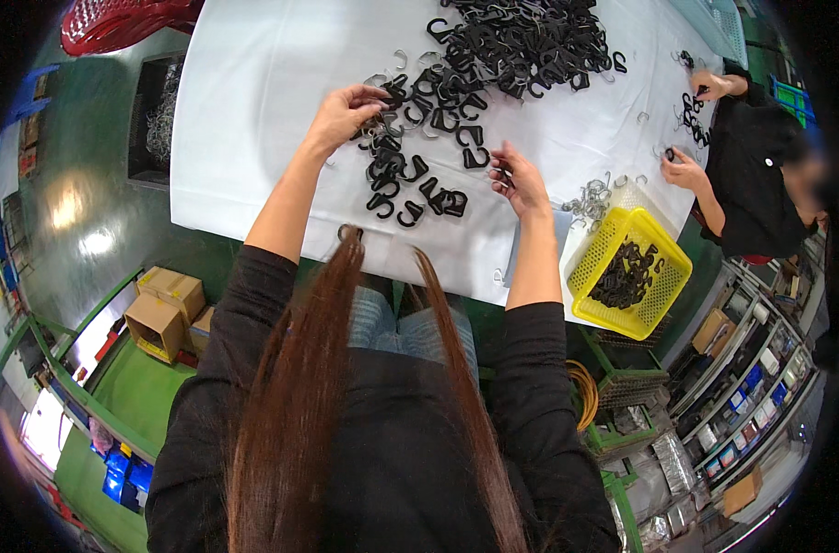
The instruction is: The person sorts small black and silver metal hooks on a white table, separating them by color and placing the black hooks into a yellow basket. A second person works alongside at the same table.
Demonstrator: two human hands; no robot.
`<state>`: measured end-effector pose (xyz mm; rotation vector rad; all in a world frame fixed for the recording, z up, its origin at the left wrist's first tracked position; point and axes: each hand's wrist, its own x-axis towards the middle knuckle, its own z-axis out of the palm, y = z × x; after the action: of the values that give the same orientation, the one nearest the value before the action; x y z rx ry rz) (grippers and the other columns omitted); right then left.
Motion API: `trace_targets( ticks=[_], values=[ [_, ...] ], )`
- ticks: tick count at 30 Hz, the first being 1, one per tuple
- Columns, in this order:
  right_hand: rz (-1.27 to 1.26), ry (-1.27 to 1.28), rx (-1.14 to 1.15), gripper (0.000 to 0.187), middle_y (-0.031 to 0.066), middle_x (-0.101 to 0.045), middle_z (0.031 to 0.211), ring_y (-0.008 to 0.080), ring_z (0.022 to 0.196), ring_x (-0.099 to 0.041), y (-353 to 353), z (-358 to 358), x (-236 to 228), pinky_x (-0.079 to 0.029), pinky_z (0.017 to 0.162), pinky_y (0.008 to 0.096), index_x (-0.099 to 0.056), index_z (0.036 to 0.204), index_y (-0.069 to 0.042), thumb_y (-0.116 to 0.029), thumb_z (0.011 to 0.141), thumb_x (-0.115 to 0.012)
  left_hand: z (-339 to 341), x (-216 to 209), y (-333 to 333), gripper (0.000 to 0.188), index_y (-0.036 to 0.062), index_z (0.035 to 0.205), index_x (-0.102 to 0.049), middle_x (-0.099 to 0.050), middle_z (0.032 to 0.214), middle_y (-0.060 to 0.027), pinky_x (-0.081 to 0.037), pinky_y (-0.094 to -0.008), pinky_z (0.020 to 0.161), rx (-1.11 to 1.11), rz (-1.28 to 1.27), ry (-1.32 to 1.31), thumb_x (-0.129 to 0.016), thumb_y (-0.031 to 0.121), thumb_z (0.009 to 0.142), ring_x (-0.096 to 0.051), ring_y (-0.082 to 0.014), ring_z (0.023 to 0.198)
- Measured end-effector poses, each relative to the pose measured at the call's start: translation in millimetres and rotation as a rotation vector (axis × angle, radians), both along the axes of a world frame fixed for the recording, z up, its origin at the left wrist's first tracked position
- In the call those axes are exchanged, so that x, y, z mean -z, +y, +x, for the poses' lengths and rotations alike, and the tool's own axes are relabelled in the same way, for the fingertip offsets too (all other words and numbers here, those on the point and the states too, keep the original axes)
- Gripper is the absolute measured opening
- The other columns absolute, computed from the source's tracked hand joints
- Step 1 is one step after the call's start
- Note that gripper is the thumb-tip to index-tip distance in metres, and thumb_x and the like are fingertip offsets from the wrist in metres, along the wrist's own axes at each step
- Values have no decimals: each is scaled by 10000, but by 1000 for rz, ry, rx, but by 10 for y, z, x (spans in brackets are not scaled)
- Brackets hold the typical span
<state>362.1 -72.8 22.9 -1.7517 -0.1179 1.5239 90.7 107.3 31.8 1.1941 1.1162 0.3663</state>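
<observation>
My left hand [347,114] reaches over the near-left part of a spread of black plastic hooks [396,166] mixed with thin metal wire hooks. Its fingertips are pinched together at a dark piece, partly hidden by the fingers, that looks like one of the hooks. To the right, my right hand [521,184] is raised just above the white table cover [272,120], its fingers curled round a small black hook [504,175]. Between the two hands lie several loose black hooks. A large heap of black hooks [521,46] is piled farther back.
A yellow basket [673,286] with black pieces stands at the right table corner, beside a small pile of wire hooks [592,198]. Across the right edge, another person's hands [685,170] handle black hooks. A dark crate [143,170] of wire pieces stands left of the table.
</observation>
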Motion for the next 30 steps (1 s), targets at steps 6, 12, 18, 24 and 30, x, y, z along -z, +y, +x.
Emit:
trace_targets(
  ticks=[6, 12, 18, 24, 30],
  values=[
    [-308, -1114, -313, 476, 122, -639, 878, 307, 823, -615, 508, -641, 212, -479, 721, 423, -610, 889, -52, -386, 613, -808, 51, -29, -133, 276, 133, 1025, -655, -605, 1069, -108, -434, -377, 868, 41, 1069, 577, -663, 151, 749, -540, -287, 998],
    [-39, -785, -271, 375, 85, -640, 786, 233, 732, -611, 385, -344, 161, -478, 671, 362, -623, 770, -32, -309, 603, -815, 335, -37, -1054, 437, 118, 1085, -561, -530, 1042, -69, -386, -370, 830, 552, 930, 612, -726, 255, 704, -470, -243, 1022],
    [-12, -873, -663, 355, 68, -658, 822, 226, 756, -627, -1, -216, -93, -479, 680, 353, -604, 900, -91, -234, 638, -796, 304, 198, -1003, 344, 62, 1087, -513, -514, 970, -97, -415, -341, 808, 797, 1164, 627, -621, 164, 776, -494, -251, 966],
    [-17, -1194, -842, 399, 62, -642, 932, 287, 860, -623, 123, -473, -46, -480, 716, 406, -590, 973, -138, -258, 647, -787, 310, 198, -1044, 270, 73, 1013, -530, -522, 946, -98, -407, -347, 788, 675, 1114, 537, -592, 112, 753, -504, -255, 943],
    [-8, -1168, -841, 381, 74, -548, 1018, 296, 862, -611, 92, -478, -43, -485, 724, 409, -608, 971, -114, -244, 656, -779, 413, 188, -1148, 361, 87, 1025, -524, -518, 995, -80, -374, -374, 776, 747, 1010, 593, -684, 140, 706, -478, -267, 984]
  ],
)
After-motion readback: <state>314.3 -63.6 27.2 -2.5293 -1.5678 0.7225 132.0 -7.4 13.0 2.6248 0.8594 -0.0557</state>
